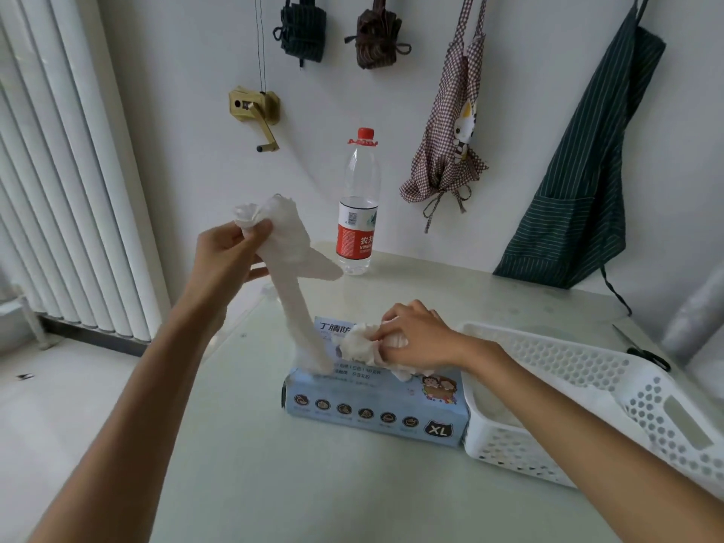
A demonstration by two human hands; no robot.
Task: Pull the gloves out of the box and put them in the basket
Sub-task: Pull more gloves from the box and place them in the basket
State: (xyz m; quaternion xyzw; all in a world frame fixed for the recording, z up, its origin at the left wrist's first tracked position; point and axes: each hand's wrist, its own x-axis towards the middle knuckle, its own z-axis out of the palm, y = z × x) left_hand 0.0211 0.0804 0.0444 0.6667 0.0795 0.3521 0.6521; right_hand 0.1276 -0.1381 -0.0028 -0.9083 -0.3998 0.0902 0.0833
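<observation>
A blue box (376, 401) of gloves sits on the pale table (274, 484), with "XL" printed on its front. That box is the thing to look from.

The left hand (227, 256) is up high, above and to the left of the box. Its fingers are pinched tight around the top of a white glove (290, 276). The glove hangs down in a long stretched strip, and its bottom end goes into the slot on top of the box. A loose flap of the glove sticks out to the right, partway down.

The right hand (415, 339) lies on top of the box. Its fingers are curled down onto a crumpled white bunch of gloves (360, 346) that pokes out of the slot. I cannot tell if the fingers are really gripping the bunch or only pressing on it.

Just to the right of the box, touching its end, is a white basket (587, 386) full of round holes. Something pale shows at the bottom of it, but I cannot tell what it is.

Behind the box, near the wall, a clear water bottle (358, 205) with a red cap and a red label stands up straight. On the wall behind and to the right of the box hang a checked apron (450, 123) and a dark striped apron (587, 170).
</observation>
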